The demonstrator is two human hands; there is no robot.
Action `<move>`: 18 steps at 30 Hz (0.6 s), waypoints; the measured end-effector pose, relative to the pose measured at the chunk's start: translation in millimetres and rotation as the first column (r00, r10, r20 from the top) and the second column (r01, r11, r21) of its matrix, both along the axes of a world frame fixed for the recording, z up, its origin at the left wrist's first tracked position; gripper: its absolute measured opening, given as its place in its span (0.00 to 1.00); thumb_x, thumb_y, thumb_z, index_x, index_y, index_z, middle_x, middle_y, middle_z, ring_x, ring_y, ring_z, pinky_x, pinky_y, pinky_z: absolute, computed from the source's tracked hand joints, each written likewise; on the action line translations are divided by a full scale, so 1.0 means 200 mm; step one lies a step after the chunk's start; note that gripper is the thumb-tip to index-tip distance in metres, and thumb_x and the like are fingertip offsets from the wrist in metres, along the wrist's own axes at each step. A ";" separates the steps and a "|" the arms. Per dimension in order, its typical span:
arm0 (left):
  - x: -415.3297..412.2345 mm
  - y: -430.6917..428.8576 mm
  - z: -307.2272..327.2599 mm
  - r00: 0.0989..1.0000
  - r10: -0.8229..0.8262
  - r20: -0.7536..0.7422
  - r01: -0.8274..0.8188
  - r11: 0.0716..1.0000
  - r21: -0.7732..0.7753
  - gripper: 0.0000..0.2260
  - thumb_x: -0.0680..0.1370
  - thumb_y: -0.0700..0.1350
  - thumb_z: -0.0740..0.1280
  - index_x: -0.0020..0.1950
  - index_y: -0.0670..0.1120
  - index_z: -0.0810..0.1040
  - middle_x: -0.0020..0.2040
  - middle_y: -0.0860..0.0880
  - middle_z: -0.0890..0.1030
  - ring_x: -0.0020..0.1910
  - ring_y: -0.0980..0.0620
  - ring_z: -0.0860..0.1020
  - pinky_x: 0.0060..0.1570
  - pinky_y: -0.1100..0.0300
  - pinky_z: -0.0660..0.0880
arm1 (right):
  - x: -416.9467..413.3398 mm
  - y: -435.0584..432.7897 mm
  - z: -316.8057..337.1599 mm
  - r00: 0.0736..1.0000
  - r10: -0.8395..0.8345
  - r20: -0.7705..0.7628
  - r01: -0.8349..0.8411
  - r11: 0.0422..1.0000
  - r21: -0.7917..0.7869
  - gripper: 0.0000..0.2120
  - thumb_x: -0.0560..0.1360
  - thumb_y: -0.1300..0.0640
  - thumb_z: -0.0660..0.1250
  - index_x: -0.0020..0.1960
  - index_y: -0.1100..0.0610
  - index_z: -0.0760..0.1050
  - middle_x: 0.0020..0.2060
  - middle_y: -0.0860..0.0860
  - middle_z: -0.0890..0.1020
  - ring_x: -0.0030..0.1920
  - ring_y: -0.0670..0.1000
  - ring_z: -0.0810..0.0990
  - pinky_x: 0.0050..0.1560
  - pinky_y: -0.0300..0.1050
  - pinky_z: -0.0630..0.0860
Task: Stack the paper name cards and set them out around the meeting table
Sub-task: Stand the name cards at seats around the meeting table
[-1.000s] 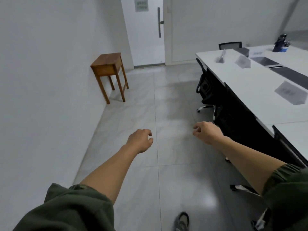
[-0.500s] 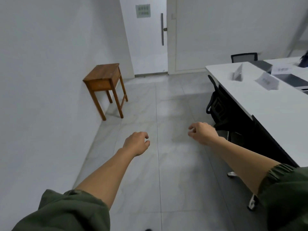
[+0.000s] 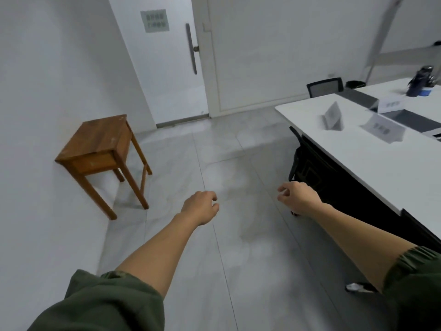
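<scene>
Both arms reach out over the grey floor, beside the long white meeting table (image 3: pixel 372 163) on the right. My left hand (image 3: pixel 199 207) is loosely curled with nothing in it. My right hand (image 3: pixel 297 198) is also curled and holds nothing. Folded paper name cards stand on the table: one (image 3: pixel 333 117) near its far corner, a second (image 3: pixel 384 131) to the right of it, and a third (image 3: pixel 392 103) farther back. Neither hand touches the table or a card.
A small wooden side table (image 3: pixel 100 149) stands against the left wall. A white door (image 3: pixel 167 58) is straight ahead. Black office chairs (image 3: pixel 310 173) are tucked under the meeting table, and another chair (image 3: pixel 324 87) sits at its far end. A dark bottle (image 3: pixel 420 81) stands at far right.
The view has moved forward along the table toward the door. The side table and the far name cards are nearer. Both hands stay curled and hold nothing.
</scene>
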State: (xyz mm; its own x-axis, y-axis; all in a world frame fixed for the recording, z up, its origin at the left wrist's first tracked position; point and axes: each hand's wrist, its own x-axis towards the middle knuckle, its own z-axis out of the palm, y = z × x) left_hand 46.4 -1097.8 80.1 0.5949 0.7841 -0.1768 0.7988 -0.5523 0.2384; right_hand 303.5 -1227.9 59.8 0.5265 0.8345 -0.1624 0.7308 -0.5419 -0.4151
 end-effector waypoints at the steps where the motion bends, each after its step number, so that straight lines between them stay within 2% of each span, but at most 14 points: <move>1: 0.10 0.13 -0.02 1.000 -0.025 0.003 0.025 1.000 -0.011 0.17 0.80 0.51 0.60 0.67 0.48 0.74 0.59 0.45 0.79 0.57 0.46 0.77 0.55 0.53 0.75 | 0.08 0.11 -0.02 1.000 -0.028 -0.006 0.028 1.000 -0.005 0.17 0.76 0.48 0.65 0.63 0.50 0.77 0.54 0.49 0.83 0.55 0.54 0.80 0.53 0.47 0.76; 10: 0.82 1.05 -0.16 0.993 -0.119 -0.025 0.117 0.991 -0.060 0.17 0.80 0.51 0.60 0.67 0.48 0.74 0.59 0.45 0.79 0.57 0.45 0.77 0.55 0.53 0.75 | 0.77 0.96 -0.22 0.991 -0.117 -0.072 0.113 0.992 -0.051 0.17 0.76 0.48 0.66 0.63 0.51 0.77 0.57 0.51 0.82 0.56 0.55 0.80 0.56 0.49 0.77; 18: 1.39 1.82 -0.04 0.993 -0.122 0.003 0.122 0.991 -0.051 0.17 0.80 0.51 0.60 0.67 0.48 0.74 0.59 0.45 0.79 0.57 0.46 0.77 0.55 0.53 0.75 | 1.31 1.74 -0.10 0.989 -0.134 -0.063 0.131 0.990 -0.041 0.17 0.76 0.47 0.66 0.63 0.51 0.77 0.57 0.51 0.83 0.54 0.54 0.81 0.53 0.47 0.78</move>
State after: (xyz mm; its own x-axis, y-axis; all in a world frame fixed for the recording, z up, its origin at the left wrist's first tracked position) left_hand 324.6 -733.0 71.7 0.6853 0.6959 -0.2148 0.7265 -0.6323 0.2691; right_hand 565.6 -879.0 39.5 0.6195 0.7507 -0.2295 0.6235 -0.6482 -0.4373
